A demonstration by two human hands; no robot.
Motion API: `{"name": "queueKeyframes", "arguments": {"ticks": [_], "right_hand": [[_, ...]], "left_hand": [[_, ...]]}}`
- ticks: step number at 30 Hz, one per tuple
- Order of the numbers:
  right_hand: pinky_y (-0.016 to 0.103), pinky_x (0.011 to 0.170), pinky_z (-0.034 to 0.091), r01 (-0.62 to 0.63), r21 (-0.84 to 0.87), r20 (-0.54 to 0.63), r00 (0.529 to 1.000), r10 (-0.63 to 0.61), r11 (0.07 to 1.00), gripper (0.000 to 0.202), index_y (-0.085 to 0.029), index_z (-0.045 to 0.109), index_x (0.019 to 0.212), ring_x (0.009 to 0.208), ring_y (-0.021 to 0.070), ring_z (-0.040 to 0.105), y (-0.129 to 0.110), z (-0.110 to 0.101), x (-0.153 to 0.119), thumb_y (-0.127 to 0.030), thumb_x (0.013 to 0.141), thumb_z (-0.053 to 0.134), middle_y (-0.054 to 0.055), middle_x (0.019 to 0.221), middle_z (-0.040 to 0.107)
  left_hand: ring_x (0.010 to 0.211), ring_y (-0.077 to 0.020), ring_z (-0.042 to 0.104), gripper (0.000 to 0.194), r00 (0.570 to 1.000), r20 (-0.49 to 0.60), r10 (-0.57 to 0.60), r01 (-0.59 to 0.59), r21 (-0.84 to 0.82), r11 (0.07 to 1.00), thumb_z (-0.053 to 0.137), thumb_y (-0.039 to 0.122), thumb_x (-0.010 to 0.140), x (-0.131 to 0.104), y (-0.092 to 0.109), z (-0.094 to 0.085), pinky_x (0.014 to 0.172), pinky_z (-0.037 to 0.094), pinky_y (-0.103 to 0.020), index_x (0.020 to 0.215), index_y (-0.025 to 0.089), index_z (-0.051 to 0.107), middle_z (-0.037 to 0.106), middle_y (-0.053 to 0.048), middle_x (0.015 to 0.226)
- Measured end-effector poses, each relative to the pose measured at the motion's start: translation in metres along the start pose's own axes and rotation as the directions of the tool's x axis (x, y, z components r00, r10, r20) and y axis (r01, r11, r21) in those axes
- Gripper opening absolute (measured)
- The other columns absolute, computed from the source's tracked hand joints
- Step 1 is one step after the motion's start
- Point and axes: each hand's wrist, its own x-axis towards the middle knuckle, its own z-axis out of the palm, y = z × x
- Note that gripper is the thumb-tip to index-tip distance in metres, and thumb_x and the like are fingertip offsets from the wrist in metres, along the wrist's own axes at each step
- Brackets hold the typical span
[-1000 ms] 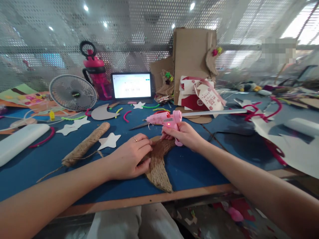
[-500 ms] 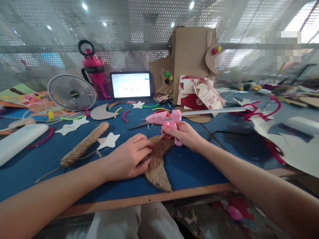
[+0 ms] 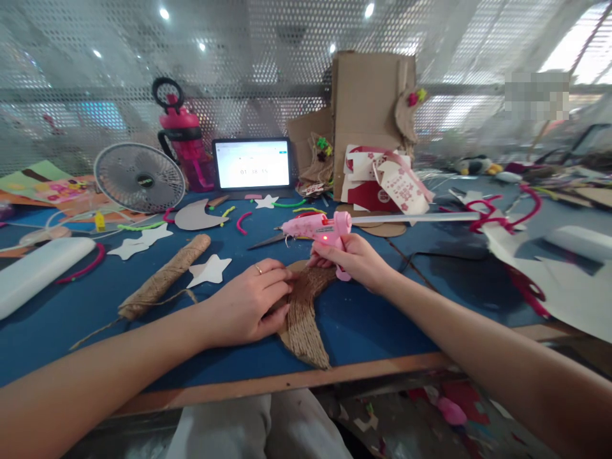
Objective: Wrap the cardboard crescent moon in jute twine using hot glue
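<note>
In my right hand [image 3: 361,258] is a pink hot glue gun [image 3: 306,225], its small light glowing and its nozzle pointing left. A long glue stick [image 3: 415,217] sticks out behind it. Below the gun, a cardboard crescent [image 3: 305,319] partly wrapped in twine lies near the table's front edge. My left hand [image 3: 255,299] grips the crescent's left edge with curled fingers. Some of my right fingertips reach the crescent's upper part, behind the gun's handle. To the left of my left hand lie a white paper star [image 3: 209,271] and a roll of twine [image 3: 165,277] with a loose end.
Scissors [image 3: 268,241] lie beyond the glue gun. At the back stand a fan [image 3: 139,177], a pink bottle [image 3: 184,143], a tablet [image 3: 252,164] and cardboard sheets [image 3: 373,102]. Pipe cleaners [image 3: 482,217] and paper scraps [image 3: 574,287] are at right, a white box-like object [image 3: 45,274] at left.
Almost nothing differs. The whole view has shifted very slightly; both hands, the glue gun and the crescent keep their places.
</note>
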Motion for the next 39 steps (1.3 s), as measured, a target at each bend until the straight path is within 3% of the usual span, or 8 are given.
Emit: {"name": "queueKeyframes", "arguments": {"ticks": [4,15,18,21,25,32,36,39], "right_hand": [[0.027,0.066,0.051,0.003,0.037,0.002,1.000,-0.003,0.999,0.046,-0.015,0.071,0.079,0.071,0.0157,0.064,-0.004,0.001,-0.002,-0.059,0.079,0.055,0.009,0.079,0.072],[0.027,0.060,0.050,0.019,0.006,0.000,1.000,-0.019,1.000,0.039,-0.016,0.072,0.070,0.067,0.0178,0.063,-0.001,0.000,-0.004,-0.054,0.074,0.064,0.005,0.059,0.066],[0.027,0.061,0.051,0.030,0.043,-0.016,0.999,-0.029,0.999,0.039,-0.016,0.072,0.070,0.067,0.0180,0.064,-0.001,0.000,-0.005,-0.054,0.074,0.065,0.005,0.062,0.068],[0.028,0.068,0.052,0.057,0.099,-0.046,0.998,-0.052,0.994,0.041,-0.016,0.071,0.076,0.072,0.0171,0.066,-0.003,0.000,-0.005,-0.057,0.075,0.062,0.007,0.076,0.072],[0.026,0.071,0.052,0.098,0.279,-0.150,0.987,-0.057,0.955,0.036,-0.018,0.068,0.079,0.075,0.0156,0.067,-0.008,-0.005,-0.004,-0.054,0.077,0.062,0.006,0.081,0.073],[0.025,0.062,0.049,0.176,0.340,-0.220,0.970,-0.103,0.924,0.033,-0.018,0.066,0.080,0.065,0.0141,0.065,-0.014,-0.014,-0.006,-0.050,0.075,0.066,0.003,0.068,0.070],[0.023,0.059,0.048,0.158,0.312,-0.201,0.975,-0.097,0.937,0.035,-0.017,0.066,0.078,0.064,0.0136,0.064,-0.016,-0.016,-0.008,-0.052,0.072,0.068,0.003,0.066,0.069],[0.022,0.059,0.047,0.150,0.296,-0.192,0.977,-0.096,0.943,0.037,-0.017,0.066,0.077,0.063,0.0124,0.062,-0.017,-0.016,-0.008,-0.053,0.072,0.067,0.004,0.067,0.070]], "left_hand": [[0.109,-0.0272,0.050,0.020,1.000,-0.009,-0.024,0.024,0.036,0.999,0.047,0.017,0.086,-0.001,0.001,-0.002,0.096,0.046,-0.044,0.094,0.009,0.064,0.059,-0.017,0.113],[0.097,-0.0246,0.055,0.024,1.000,-0.001,-0.013,0.013,-0.012,1.000,0.046,0.018,0.089,-0.002,0.000,0.001,0.090,0.048,-0.038,0.097,0.005,0.065,0.063,-0.017,0.099],[0.102,-0.0274,0.054,0.036,0.998,0.054,-0.028,0.028,-0.006,1.000,0.049,0.034,0.091,-0.003,0.002,-0.004,0.092,0.047,-0.040,0.104,0.003,0.063,0.062,-0.018,0.105],[0.106,-0.0305,0.053,0.066,0.989,0.138,-0.057,0.062,-0.031,0.998,0.057,0.059,0.080,-0.004,0.004,-0.012,0.095,0.045,-0.043,0.113,0.001,0.059,0.059,-0.021,0.114],[0.110,-0.0302,0.052,0.081,0.978,0.171,-0.120,0.123,-0.009,0.992,0.058,0.070,0.071,-0.003,0.007,-0.015,0.097,0.043,-0.042,0.116,0.003,0.058,0.058,-0.020,0.119],[0.099,-0.0335,0.055,0.082,0.900,0.155,-0.407,0.359,0.263,0.895,0.042,0.080,0.073,0.015,0.017,-0.003,0.082,0.050,-0.046,0.101,0.006,0.063,0.062,-0.019,0.104],[0.096,-0.0317,0.055,0.076,0.877,0.185,-0.444,0.391,0.263,0.882,0.037,0.078,0.077,0.025,0.013,-0.004,0.081,0.049,-0.044,0.093,0.008,0.062,0.060,-0.016,0.097],[0.093,-0.0277,0.055,0.058,0.877,0.235,-0.419,0.389,0.165,0.906,0.047,0.065,0.083,0.022,0.002,-0.013,0.083,0.047,-0.042,0.093,0.011,0.062,0.059,-0.013,0.097]]}}
